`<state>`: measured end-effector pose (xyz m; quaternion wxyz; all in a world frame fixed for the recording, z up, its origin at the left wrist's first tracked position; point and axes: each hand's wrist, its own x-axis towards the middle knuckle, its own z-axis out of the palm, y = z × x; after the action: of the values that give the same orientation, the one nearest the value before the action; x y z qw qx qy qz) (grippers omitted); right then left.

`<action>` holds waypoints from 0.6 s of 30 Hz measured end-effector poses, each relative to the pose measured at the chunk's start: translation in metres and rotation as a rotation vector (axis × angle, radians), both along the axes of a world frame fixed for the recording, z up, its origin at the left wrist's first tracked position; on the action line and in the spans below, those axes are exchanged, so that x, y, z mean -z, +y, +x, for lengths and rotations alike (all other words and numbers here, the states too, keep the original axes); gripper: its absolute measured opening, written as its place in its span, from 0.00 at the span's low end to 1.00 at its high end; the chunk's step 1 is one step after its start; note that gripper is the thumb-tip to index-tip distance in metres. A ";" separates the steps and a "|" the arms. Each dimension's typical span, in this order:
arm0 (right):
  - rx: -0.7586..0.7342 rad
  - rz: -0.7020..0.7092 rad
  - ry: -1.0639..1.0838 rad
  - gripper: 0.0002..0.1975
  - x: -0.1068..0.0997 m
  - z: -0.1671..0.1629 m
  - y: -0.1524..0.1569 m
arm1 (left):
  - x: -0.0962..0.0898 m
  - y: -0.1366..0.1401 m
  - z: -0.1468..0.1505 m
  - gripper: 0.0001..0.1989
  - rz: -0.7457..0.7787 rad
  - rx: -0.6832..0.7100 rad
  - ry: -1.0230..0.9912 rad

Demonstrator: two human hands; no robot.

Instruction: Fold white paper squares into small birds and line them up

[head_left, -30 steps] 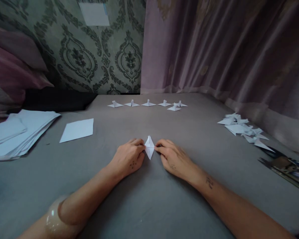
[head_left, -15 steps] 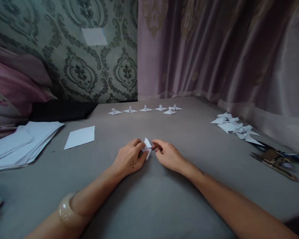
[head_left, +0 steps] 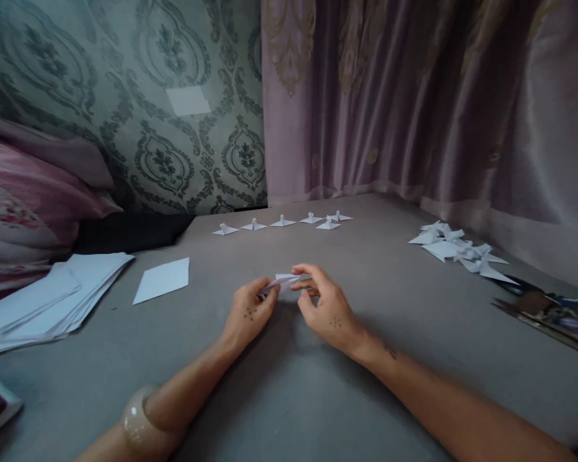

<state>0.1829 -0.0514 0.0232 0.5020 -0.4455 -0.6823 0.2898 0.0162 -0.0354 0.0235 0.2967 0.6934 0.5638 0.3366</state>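
Observation:
A small piece of folded white paper (head_left: 285, 280) is held up just above the grey surface, in the middle of the view. My left hand (head_left: 250, 309) pinches its left end between thumb and fingers. At the other end is my right hand (head_left: 328, 308), its fingers apart and curved. The right fingertips overlap the paper's edge; whether they press on it I cannot tell. My right thumb stays below, away from the paper.
Several folded paper figures (head_left: 282, 222) stand in a row at the back. More lie heaped (head_left: 457, 247) at the right, near blurred tools (head_left: 544, 314). A single paper sheet (head_left: 162, 280) and a paper stack (head_left: 89, 282) lie left. Behind hangs a curtain (head_left: 366, 128).
The folded paper has turned from pointing upward to lying nearly level. My right hand's fingers have spread and lifted over its right end. The view has tilted slightly upward.

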 end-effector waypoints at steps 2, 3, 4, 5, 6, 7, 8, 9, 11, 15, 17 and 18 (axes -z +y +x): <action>0.142 -0.065 0.087 0.15 -0.003 0.001 0.003 | -0.002 0.001 0.003 0.15 -0.136 -0.051 -0.358; 0.170 -0.132 0.120 0.14 -0.004 0.001 0.004 | -0.002 0.001 0.004 0.16 -0.194 -0.062 -0.518; 0.163 -0.214 0.148 0.15 -0.005 0.000 0.005 | -0.001 0.001 0.006 0.17 -0.245 -0.064 -0.653; 0.129 -0.299 0.177 0.17 -0.005 0.000 0.005 | 0.000 0.001 0.008 0.17 -0.292 -0.059 -0.757; 0.076 -0.372 0.211 0.19 -0.005 -0.001 0.006 | 0.000 0.000 0.010 0.18 -0.335 -0.048 -0.831; 0.019 -0.422 0.248 0.20 -0.004 -0.002 0.005 | 0.001 -0.001 0.012 0.18 -0.370 -0.032 -0.880; -0.029 -0.447 0.283 0.20 -0.004 -0.002 0.005 | 0.001 -0.003 0.013 0.17 -0.399 -0.018 -0.908; -0.060 -0.447 0.311 0.19 -0.003 -0.003 0.005 | 0.001 -0.004 0.015 0.17 -0.418 -0.009 -0.924; -0.064 -0.420 0.333 0.16 -0.002 -0.003 0.005 | 0.001 -0.008 0.017 0.16 -0.455 -0.001 -0.922; -0.043 -0.475 0.300 0.12 -0.003 0.003 0.007 | 0.000 -0.009 0.017 0.17 -0.499 0.001 -0.877; -0.083 -0.553 0.261 0.11 -0.006 0.006 0.007 | -0.001 -0.007 0.015 0.20 -0.433 -0.017 -0.868; -0.094 -0.589 0.231 0.11 -0.007 0.007 0.008 | 0.000 -0.006 0.014 0.20 -0.403 -0.029 -0.855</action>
<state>0.1898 -0.0438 0.0301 0.4115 -0.5038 -0.5274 0.5465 0.0301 -0.0412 0.0239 0.6261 0.4134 0.4546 0.4800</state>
